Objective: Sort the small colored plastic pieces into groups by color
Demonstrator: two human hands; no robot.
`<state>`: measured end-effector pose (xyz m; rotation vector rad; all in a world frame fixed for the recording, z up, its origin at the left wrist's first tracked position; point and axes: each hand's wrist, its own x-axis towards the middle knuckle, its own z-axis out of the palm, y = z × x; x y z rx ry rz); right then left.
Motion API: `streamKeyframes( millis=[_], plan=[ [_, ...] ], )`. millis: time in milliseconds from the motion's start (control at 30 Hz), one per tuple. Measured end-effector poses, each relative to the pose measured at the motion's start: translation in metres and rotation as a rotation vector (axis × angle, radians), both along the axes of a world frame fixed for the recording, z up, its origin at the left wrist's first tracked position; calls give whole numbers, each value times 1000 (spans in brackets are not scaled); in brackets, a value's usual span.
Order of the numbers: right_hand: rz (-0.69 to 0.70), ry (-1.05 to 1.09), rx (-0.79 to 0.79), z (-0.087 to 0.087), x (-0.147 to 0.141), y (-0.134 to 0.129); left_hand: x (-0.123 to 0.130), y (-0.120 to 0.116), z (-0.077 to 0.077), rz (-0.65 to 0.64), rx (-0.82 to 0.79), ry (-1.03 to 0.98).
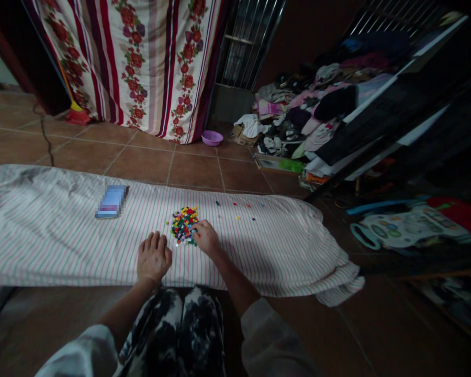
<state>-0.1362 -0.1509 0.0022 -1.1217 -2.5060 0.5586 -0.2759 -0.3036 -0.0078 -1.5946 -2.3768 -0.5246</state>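
Observation:
A heap of small colourful pieces (pixel 183 222), too tiny to tell their exact kind, lies on a striped cloth (pixel 63 235). My right hand (pixel 206 236) is at the heap's right edge, thumb and fingers pinched together at the pieces; what is between the fingertips is too small to make out. Flat on the cloth, left of the heap and nearer to me, rests my left hand (pixel 154 257) with its fingers stretched out and nothing in it. Several single pieces (pixel 238 218) of different colours lie spread apart to the right of the heap.
A phone (pixel 112 201) with a blurred screen lies on the cloth at the left. Beyond are the tiled floor (pixel 192 165), a purple basin (pixel 212 138), a flowered curtain (pixel 153 68) and a red broom (pixel 77 113). Piled clothes (pixel 294 112) fill the back right.

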Motion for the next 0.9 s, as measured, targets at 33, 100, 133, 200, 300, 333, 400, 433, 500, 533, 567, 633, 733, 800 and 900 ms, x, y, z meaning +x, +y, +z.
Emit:
streamKeyframes(
  millis=[33,100,133,200,300,333,400,433,500,533,567,633,733,800,900],
  plan=[
    [-4,-9,5,2,-1,-1,0,0,0,0,1,3],
    [2,-35,17,5,-3,-3,0,0,-1,-1,3,7],
    [11,-52,24,7,-5,-4,-1,0,-1,-2,3,9],
    [19,-93,33,10,-8,-6,-1,0,-2,-1,3,17],
    [-7,-155,31,13,-13,-9,-1,1,-1,2,5,41],
    [-16,-170,26,15,-15,-10,-1,1,-1,3,7,49],
    [-27,-189,19,17,-19,-11,-1,0,-1,3,10,62],
    [-31,-197,17,19,-20,-12,-1,0,-1,2,13,67],
    [-40,-218,16,21,-23,-12,0,0,0,0,18,75],
    [-42,-228,16,22,-24,-13,0,0,0,0,22,78],
    [-46,-236,17,23,-25,-13,0,-1,-1,0,24,81],
    [-55,-241,21,23,-25,-13,0,-1,-1,0,27,85],
    [-53,-220,37,23,-24,-13,-1,0,-1,-4,29,96],
    [-46,-195,54,23,-23,-14,-1,0,-1,-9,33,105],
    [-45,-151,102,19,-22,-15,-1,0,-1,-13,39,116]
  ],
)
